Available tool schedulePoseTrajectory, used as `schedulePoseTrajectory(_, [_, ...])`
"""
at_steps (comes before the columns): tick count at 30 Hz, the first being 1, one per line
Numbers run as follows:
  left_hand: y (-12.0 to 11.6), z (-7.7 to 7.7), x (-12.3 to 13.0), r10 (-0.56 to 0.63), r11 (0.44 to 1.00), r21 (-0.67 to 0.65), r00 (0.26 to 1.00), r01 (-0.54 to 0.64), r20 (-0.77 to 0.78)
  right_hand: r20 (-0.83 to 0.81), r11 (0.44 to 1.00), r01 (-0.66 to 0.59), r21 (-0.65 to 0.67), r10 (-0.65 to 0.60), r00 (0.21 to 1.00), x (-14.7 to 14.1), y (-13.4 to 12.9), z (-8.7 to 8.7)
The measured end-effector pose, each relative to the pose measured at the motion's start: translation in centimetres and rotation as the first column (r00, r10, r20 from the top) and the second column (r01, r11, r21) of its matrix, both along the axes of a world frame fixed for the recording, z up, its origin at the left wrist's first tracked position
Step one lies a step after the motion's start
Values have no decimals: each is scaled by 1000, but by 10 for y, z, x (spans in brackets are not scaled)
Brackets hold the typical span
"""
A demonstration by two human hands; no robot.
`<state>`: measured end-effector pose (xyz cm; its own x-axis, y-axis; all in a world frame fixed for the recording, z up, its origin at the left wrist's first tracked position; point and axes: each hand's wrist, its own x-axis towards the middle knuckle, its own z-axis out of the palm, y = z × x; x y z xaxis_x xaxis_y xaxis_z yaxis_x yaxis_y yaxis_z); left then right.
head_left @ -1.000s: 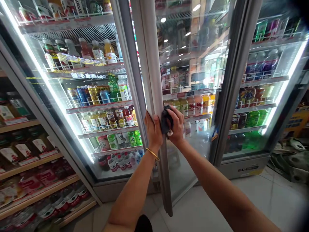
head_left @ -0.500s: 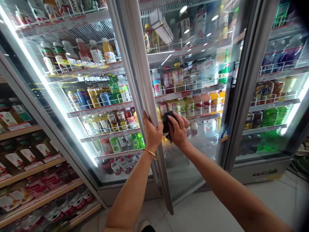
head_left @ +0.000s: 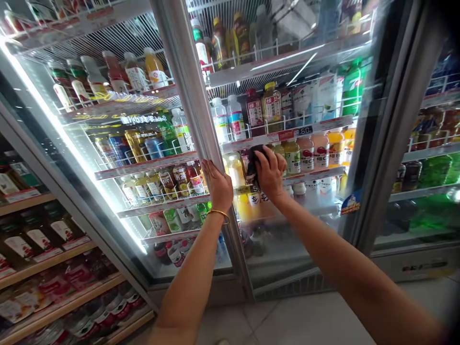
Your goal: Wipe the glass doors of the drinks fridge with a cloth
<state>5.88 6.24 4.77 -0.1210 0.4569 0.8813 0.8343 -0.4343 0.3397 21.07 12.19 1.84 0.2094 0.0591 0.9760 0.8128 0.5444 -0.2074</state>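
My left hand (head_left: 219, 186), with a gold bracelet (head_left: 220, 215) at the wrist, lies against the metal door frame (head_left: 196, 96) of a glass-fronted drinks cooler. Its fingers are stretched along the frame and hold nothing. Just to the right, my right hand (head_left: 272, 173) is closed on a black cloth (head_left: 256, 157), pressed to the glass door (head_left: 291, 230). The cloth is partly hidden under the fingers. Behind the glass, bottled drinks (head_left: 307, 152) stand in rows on wire-fronted shelves.
To the left, another cooler section holds bottles and cans (head_left: 136, 143). Wooden shelves (head_left: 72, 282) with bottles and packs stand at the far left. A further cooler door (head_left: 431, 191) is on the right. Pale floor tiles (head_left: 287, 321) lie below, and a blue sticker (head_left: 351, 203) is on the glass.
The glass door, ajar before, has swung inward and now sits against or close to the cooler. Both hands moved with it; the cloth has shifted slightly up and right.
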Motion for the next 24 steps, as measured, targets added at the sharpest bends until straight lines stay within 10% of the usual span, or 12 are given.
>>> schedulePoseTrajectory(8, [49, -4, -10, 127, 992, 32, 992, -126, -29, 368, 993, -106, -45, 115, 923, -37, 36, 0])
schedulePoseTrajectory(16, [75, -5, -11, 68, 996, 62, 997, -70, 44, 90, 995, -57, -85, 65, 994, -10, 64, 8])
schedulePoseTrajectory(24, [90, -9, -11, 77, 990, 118, 997, -78, 14, 358, 995, -74, -66, 93, 929, -30, 72, -13])
